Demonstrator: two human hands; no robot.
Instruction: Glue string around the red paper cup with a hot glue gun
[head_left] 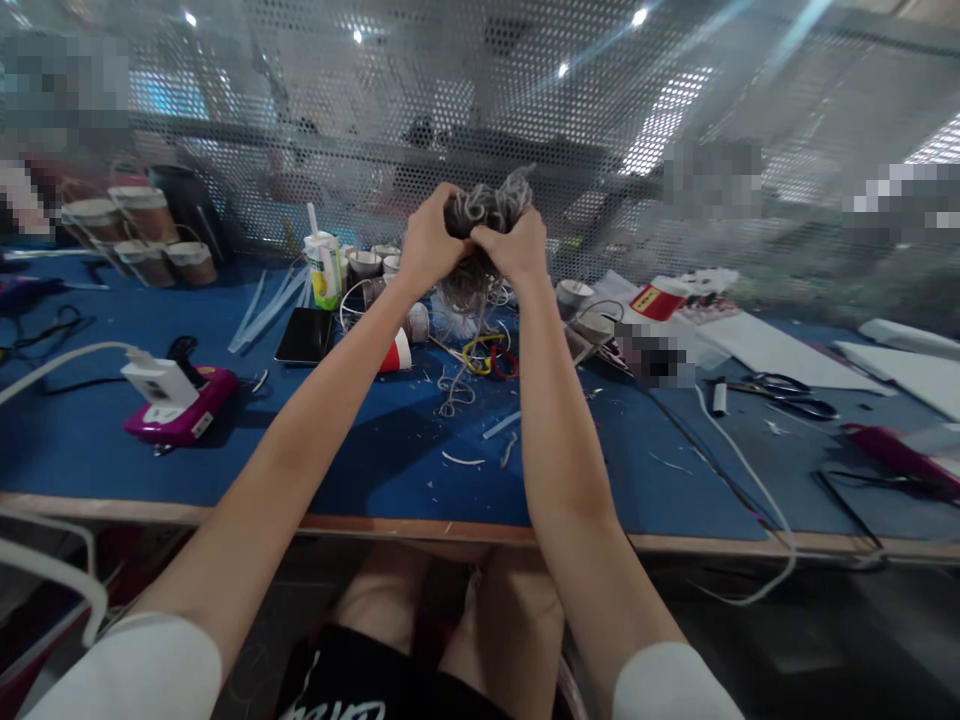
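Observation:
A tangled bundle of grey yarn [487, 207] is held up above the blue table, in front of a perforated metal screen. My left hand [435, 240] grips its left side and my right hand [517, 245] grips its right side, with the thumbs near each other at the middle. Loose strands hang beneath both hands toward the table. Below lie a thin curled string [455, 393] and scissors with yellow and red handles [487, 357]. The fingertips behind the bundle are hidden.
On the blue table [420, 470] are a black phone [304, 335], a drink carton [323, 270], a purple power strip [182, 410] and dark scissors [787, 392]. Brown cups [146, 213] stand at the back left. A white cable [750, 475] crosses the right front edge.

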